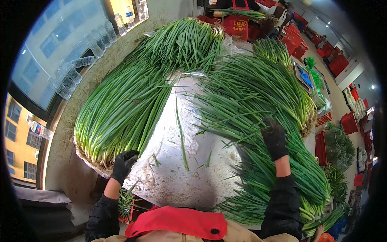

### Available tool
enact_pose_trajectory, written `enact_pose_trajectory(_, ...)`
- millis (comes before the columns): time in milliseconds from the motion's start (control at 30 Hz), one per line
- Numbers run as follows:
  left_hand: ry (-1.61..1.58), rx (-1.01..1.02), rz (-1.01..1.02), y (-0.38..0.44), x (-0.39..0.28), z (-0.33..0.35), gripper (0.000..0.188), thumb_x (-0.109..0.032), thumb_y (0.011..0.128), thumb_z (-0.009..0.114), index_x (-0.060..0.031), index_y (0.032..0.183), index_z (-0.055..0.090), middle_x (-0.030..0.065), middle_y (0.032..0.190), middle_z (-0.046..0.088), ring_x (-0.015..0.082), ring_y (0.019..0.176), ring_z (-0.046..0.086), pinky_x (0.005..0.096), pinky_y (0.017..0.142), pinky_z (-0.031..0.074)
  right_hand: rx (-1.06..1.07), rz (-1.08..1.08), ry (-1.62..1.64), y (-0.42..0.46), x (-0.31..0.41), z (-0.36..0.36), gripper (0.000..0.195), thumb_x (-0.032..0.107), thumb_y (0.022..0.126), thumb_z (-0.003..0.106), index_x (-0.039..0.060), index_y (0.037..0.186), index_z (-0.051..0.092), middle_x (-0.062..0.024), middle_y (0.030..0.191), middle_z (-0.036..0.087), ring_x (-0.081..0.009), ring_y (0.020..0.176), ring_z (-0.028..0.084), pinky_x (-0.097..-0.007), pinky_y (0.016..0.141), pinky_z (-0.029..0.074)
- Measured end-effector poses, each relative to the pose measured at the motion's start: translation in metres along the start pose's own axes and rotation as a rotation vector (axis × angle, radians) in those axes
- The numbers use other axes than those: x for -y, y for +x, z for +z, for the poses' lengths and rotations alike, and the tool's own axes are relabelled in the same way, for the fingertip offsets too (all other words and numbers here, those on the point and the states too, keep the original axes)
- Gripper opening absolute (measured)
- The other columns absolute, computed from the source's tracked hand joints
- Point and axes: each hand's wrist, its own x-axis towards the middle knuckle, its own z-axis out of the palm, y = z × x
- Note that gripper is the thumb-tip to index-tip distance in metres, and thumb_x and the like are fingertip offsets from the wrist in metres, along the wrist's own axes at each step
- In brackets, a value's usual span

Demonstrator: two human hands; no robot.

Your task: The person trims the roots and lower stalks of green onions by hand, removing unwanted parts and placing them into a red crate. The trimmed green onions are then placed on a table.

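Observation:
My left hand, in a black glove, is curled against the outer stalks at the root end of the left pile of green onions. Whether its fingers grip a stalk is hidden. Over the right pile of green onions is my right hand, also black-gloved, its fingers bent down among the leaves; its hold cannot be made out. Between the piles, clear plastic film lies crumpled on the metal tabletop. One long loose leaf and several short scraps lie there.
Another heap of green onions covers the table's far end. Plastic bottles line the window ledge at left. Beyond the table, a person in a red apron stands near red crates. Cut leaves fill a container below my left arm.

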Motion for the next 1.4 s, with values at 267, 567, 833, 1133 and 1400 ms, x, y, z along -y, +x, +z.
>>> enact_pose_trajectory(267,0.505,-0.179,0.296,0.005,0.056,-0.060,0.024,-0.021,0.080,0.067,-0.0047,0.097,0.066,0.0159,0.092,0.064,0.0357,0.087,0.060,0.0425,0.077,0.048,0.100,-0.259,-0.071,-0.060,0.075,0.069,0.031,0.006,0.078,0.064,0.0051,0.109,0.063,-0.0144,0.100,0.066,-0.0256,0.086,0.066,-0.0342,0.075,0.051)
enact_pose_trajectory(567,0.666,-0.428,0.290,-0.012,0.042,-0.161,0.025,-0.019,0.077,0.069,-0.0054,0.097,0.064,0.0165,0.094,0.063,0.0347,0.088,0.059,0.0417,0.077,0.048,0.576,0.075,0.505,-0.137,0.180,0.197,0.029,0.000,0.078,0.063,0.0006,0.108,0.063,-0.0100,0.094,0.068,-0.0149,0.087,0.064,-0.0278,0.078,0.051)
enact_pose_trajectory(833,1.068,-0.348,0.197,0.003,0.097,-0.192,0.103,-0.042,0.065,0.078,0.0049,0.140,0.025,0.0263,0.132,0.042,0.0375,0.120,0.043,0.0442,0.103,0.032,0.783,-0.048,0.494,-0.143,0.255,0.240,0.030,0.004,0.078,0.063,0.0015,0.109,0.061,-0.0147,0.099,0.065,-0.0210,0.088,0.065,-0.0316,0.077,0.053)
enact_pose_trajectory(1133,1.097,-0.380,0.126,0.009,0.103,-0.181,0.086,-0.033,0.066,0.077,0.0003,0.133,0.034,0.0206,0.113,0.050,0.0373,0.102,0.050,0.0459,0.089,0.040,0.832,-0.064,0.395,-0.149,0.289,0.241,0.031,0.006,0.078,0.064,0.0032,0.109,0.060,-0.0145,0.100,0.065,-0.0232,0.086,0.065,-0.0328,0.075,0.053)
enact_pose_trajectory(1400,0.952,-0.370,0.329,0.019,0.053,-0.217,0.055,-0.020,0.063,0.074,-0.0049,0.112,0.053,0.0185,0.095,0.060,0.0366,0.087,0.060,0.0437,0.075,0.049,0.810,-0.028,0.425,-0.155,0.277,0.244,0.031,0.006,0.078,0.064,0.0022,0.109,0.060,-0.0133,0.100,0.066,-0.0224,0.085,0.065,-0.0315,0.076,0.052)
